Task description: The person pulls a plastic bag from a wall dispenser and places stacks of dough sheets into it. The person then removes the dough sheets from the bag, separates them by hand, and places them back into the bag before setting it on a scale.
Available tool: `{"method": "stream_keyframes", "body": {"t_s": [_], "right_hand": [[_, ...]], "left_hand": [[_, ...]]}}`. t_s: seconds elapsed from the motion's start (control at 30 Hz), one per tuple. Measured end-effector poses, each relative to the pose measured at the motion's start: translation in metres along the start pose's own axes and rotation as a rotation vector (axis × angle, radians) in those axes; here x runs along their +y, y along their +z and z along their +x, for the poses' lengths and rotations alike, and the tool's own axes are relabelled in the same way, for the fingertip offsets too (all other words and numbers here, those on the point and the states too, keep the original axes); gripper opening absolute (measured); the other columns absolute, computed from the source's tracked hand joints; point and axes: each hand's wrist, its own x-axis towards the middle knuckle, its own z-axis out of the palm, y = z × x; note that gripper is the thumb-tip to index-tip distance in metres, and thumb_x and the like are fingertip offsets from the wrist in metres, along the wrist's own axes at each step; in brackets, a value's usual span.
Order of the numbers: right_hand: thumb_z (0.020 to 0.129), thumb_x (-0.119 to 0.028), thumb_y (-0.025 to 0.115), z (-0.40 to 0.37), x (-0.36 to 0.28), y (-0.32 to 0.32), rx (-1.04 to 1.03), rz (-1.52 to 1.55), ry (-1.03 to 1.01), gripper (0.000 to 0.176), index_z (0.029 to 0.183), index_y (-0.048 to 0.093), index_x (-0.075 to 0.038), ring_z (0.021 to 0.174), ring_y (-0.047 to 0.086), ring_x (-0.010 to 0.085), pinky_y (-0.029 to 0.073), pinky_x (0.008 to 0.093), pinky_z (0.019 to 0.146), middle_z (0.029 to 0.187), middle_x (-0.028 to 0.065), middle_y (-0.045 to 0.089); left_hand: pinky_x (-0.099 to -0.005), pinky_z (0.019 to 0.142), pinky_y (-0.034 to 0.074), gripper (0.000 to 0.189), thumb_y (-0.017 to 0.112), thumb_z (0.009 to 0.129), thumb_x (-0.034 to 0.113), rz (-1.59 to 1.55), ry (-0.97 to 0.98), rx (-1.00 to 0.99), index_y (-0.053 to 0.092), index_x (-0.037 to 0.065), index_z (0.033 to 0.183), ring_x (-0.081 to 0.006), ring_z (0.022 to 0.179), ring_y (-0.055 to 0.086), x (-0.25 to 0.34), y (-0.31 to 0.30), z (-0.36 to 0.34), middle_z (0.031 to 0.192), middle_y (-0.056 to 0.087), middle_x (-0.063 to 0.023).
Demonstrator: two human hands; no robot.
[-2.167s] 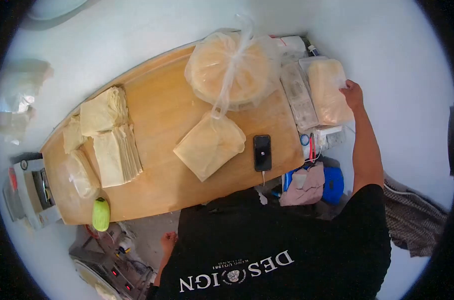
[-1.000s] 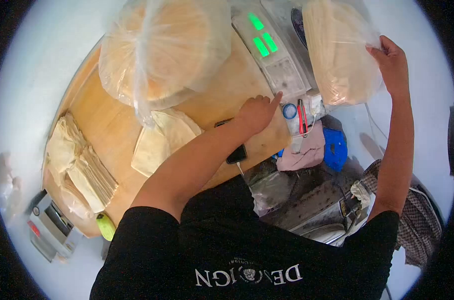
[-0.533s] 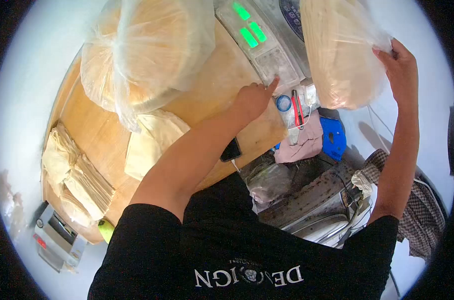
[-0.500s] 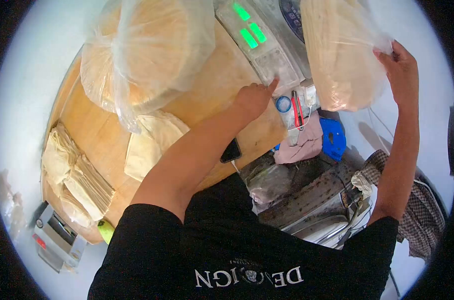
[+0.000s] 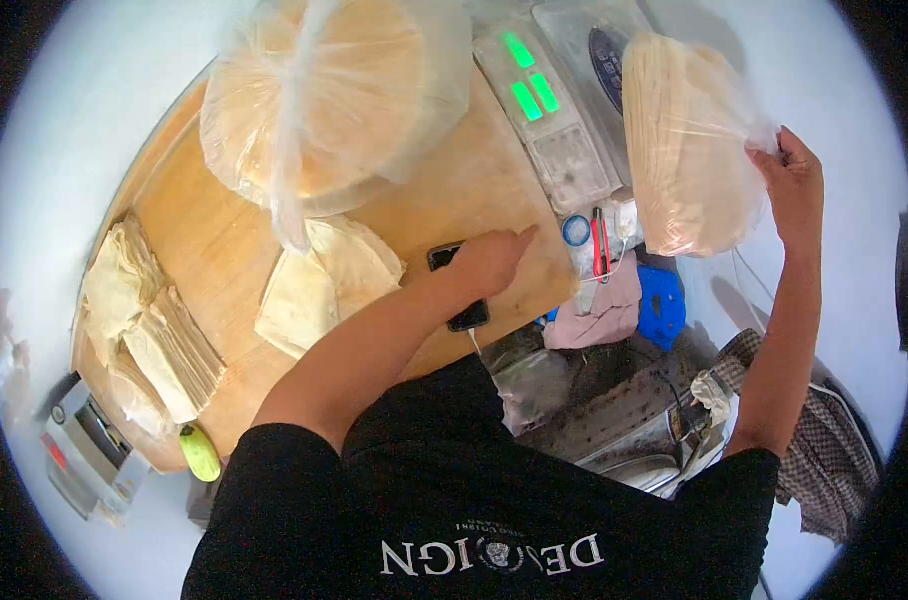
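My right hand (image 5: pixel 789 185) pinches the gathered neck of a clear plastic bag (image 5: pixel 684 150) holding a thick stack of pale, flat dough sheets. The bag hangs beside a digital scale (image 5: pixel 562 140) with lit green digits and a dusty keypad. My left hand (image 5: pixel 492 262) holds nothing. Its index finger points out over the wooden board (image 5: pixel 519 215), below the keypad, while the other fingers curl. Under that hand lies a black phone (image 5: pixel 469 315) with a white cable plugged in, partly hidden by my forearm. Folded dough sheets (image 5: pixel 324 280) rest left of the phone.
A large plastic bag of round flat dough (image 5: pixel 344 110) stands at the board's far side. More stacked sheets (image 5: pixel 169 340) and a green vegetable (image 5: pixel 200 453) are at left. Past the board's right edge lie a tape roll (image 5: pixel 576 231), a red cutter (image 5: pixel 600 245), and pink and blue cloths (image 5: pixel 609 305).
My left hand has drawn back from the scale's keypad toward me, over the phone. My right hand still grips the bag, now a little lower in view. The whole view has shifted slightly.
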Motion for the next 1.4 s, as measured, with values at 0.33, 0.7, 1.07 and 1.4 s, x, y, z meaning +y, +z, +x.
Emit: {"method": "stream_keyframes", "body": {"t_s": [0.33, 0.7, 1.07, 1.4], "right_hand": [[0.085, -0.013, 0.068, -0.007, -0.003, 0.011, 0.024, -0.045, 0.029, 0.015, 0.091, 0.064, 0.0, 0.065, 0.048, 0.0069, 0.041, 0.0247, 0.061, 0.073, -0.0006, 0.059], [0.085, -0.011, 0.068, -0.022, 0.013, 0.005, 0.03, 0.052, 0.01, 0.014, 0.091, 0.064, 0.001, 0.068, 0.051, 0.0082, 0.043, 0.0253, 0.063, 0.074, 0.0012, 0.061], [0.08, -0.017, 0.068, 0.049, 0.021, 0.033, -0.163, -0.208, -0.146, 0.023, 0.081, 0.054, 0.002, 0.063, 0.047, 0.0163, 0.041, 0.0312, 0.061, 0.065, 0.0085, 0.05], [0.079, -0.02, 0.07, 0.115, 0.025, 0.079, -0.108, -0.344, -0.317, 0.029, 0.094, 0.06, 0.003, 0.067, 0.059, 0.0275, 0.047, 0.04, 0.063, 0.077, 0.018, 0.061]], "left_hand": [[-0.0468, 0.08, 0.053, 0.063, 0.051, 0.083, 0.004, 0.076, -0.034, 0.026, 0.034, 0.007, 0.144, -0.0357, 0.095, 0.062, -0.007, -0.019, 0.035, 0.1, 0.063, -0.0197], [-0.0462, 0.079, 0.052, 0.062, 0.05, 0.084, 0.007, 0.092, -0.012, 0.07, 0.036, 0.007, 0.144, -0.0348, 0.094, 0.063, 0.0, -0.014, 0.041, 0.1, 0.062, -0.0184], [-0.0455, 0.089, 0.05, 0.043, 0.057, 0.09, 0.019, -0.189, -0.119, -0.188, 0.052, 0.003, 0.129, -0.04, 0.103, 0.058, 0.033, -0.036, -0.14, 0.107, 0.062, -0.0225], [-0.0465, 0.08, 0.05, 0.039, 0.059, 0.085, 0.011, -0.239, -0.215, 0.227, 0.056, 0.005, 0.124, -0.0384, 0.092, 0.06, 0.017, -0.021, -0.212, 0.1, 0.061, -0.0182]]}}
